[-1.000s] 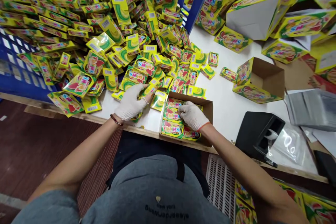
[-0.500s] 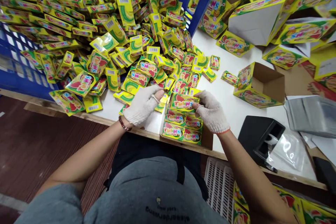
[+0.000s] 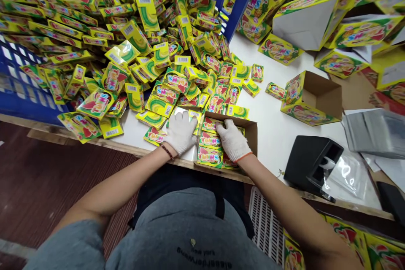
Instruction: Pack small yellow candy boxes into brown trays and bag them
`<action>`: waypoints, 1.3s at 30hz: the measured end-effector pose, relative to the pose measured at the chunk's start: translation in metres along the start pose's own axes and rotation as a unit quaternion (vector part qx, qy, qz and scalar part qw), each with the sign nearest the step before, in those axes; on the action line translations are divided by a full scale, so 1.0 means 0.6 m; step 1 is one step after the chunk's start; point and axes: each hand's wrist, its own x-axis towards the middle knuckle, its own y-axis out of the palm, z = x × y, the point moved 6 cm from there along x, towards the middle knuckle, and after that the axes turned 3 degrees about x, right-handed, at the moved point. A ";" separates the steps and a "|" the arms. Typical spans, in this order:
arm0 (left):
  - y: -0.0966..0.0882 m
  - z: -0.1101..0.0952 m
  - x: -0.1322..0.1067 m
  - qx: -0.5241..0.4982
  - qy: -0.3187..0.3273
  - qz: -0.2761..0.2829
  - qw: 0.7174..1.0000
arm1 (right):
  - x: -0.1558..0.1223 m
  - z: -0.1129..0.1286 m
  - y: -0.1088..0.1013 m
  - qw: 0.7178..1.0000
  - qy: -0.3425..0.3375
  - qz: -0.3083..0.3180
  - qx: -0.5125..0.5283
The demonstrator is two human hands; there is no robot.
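Observation:
My left hand (image 3: 181, 134), in a white knitted glove, lies with its fingers spread over small yellow-green packs just left of an open carton (image 3: 251, 137). It touches a pack; I see no grip on one. Several packs printed TWINS (image 3: 209, 157) lie in rows inside the carton. My right hand (image 3: 234, 140), also gloved, reaches into the carton with its fingers resting on the top packs near the far end. Its palm hides the packs on the right side. Loose packs (image 3: 163, 93) spread on the table beyond my left hand.
A blue plastic crate (image 3: 236, 4) on its side spills a large heap of packs. An empty display carton (image 3: 311, 99) stands right, with more cartons (image 3: 303, 21) behind. A black tape dispenser (image 3: 311, 164) and clear plastic sheets (image 3: 376, 130) lie at the right edge.
The pack in my right hand has gone down into the carton, and that hand has moved left over the packs. My left hand has opened and lowered beside the carton.

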 end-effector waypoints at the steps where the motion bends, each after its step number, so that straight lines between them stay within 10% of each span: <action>1: 0.001 -0.005 0.006 0.006 -0.005 0.003 1.000 | -0.002 0.002 -0.001 1.000 -0.008 0.008 -0.017; 6: -0.002 0.008 0.022 -0.018 0.020 0.002 1.000 | -0.010 -0.005 0.001 0.999 -0.036 0.002 -0.038; 9: -0.002 0.063 0.018 -0.125 -0.069 -0.041 0.989 | -0.013 -0.012 0.003 0.999 -0.040 -0.015 -0.004; 14: 0.000 0.151 -0.016 -0.400 -0.214 -0.098 0.886 | -0.019 -0.019 -0.030 0.983 -0.039 -0.107 0.142; 17: -0.031 0.142 -0.041 -0.463 -0.188 -0.097 0.861 | -0.032 -0.003 -0.091 0.944 -0.113 -0.209 0.230; 20: -0.091 0.078 -0.056 -0.424 -0.060 -0.127 0.895 | -0.050 0.032 -0.159 0.934 -0.197 -0.233 0.186; 26: -0.112 -0.024 -0.059 -0.357 0.092 -0.093 0.925 | -0.069 0.016 -0.172 0.987 -0.137 0.078 -0.038; 32: -0.046 0.079 -0.065 -0.073 0.021 0.028 0.997 | -0.078 -0.043 -0.084 0.947 -0.035 0.298 -0.116; 39: -0.006 0.157 -0.091 0.079 0.033 0.099 0.991 | -0.069 -0.002 -0.060 0.912 -0.041 0.376 -0.159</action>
